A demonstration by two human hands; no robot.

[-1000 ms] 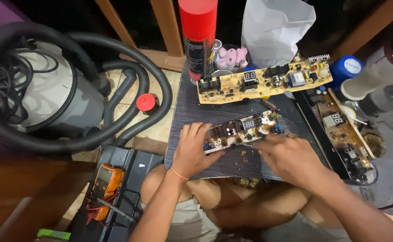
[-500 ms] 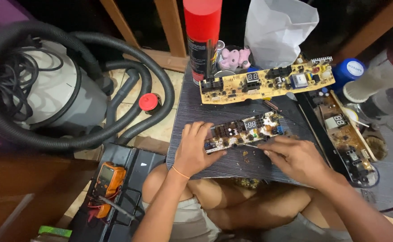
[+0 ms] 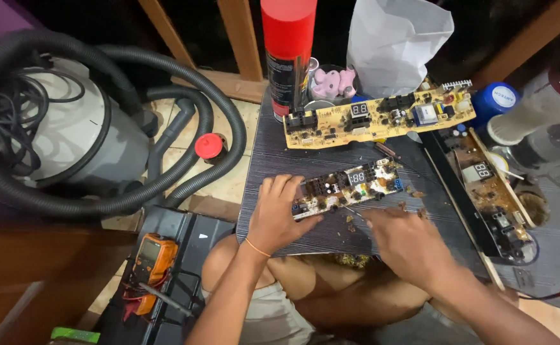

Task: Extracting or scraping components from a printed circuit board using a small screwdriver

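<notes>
Currently my left hand (image 3: 278, 216) lies flat on the near end of the small circuit board (image 3: 350, 187), palm down and fingers spread, pinning it to the dark work mat (image 3: 273, 160) rather than closing round it. My right hand (image 3: 407, 239) rests just beside the board's lower edge with its fingers curled loosely toward it; whether a thin tool is pinched between them I cannot tell, since the fingertips blur. The board sits face up near the mat's front edge, its digit display and relays showing. Brown crumbs of debris (image 3: 413, 199) are scattered on the mat around the board's right end and in front of it, which I judge to be residue already scraped or picked off, so the cleaning appears partly done. Some crumbs lie against the board itself, so I judge more clearing is left. A longer circuit board (image 3: 382, 118) lies well apart at the back of the mat, apparently untouched, and a third board (image 3: 494, 191) sits in a black tray on the right. Behind stand a red spray can (image 3: 287, 54) and a white plastic bag (image 3: 391, 48). To the left are a vacuum cleaner (image 3: 69, 140) with its coiled hose, and an orange multimeter (image 3: 152, 262) lies below it
</notes>
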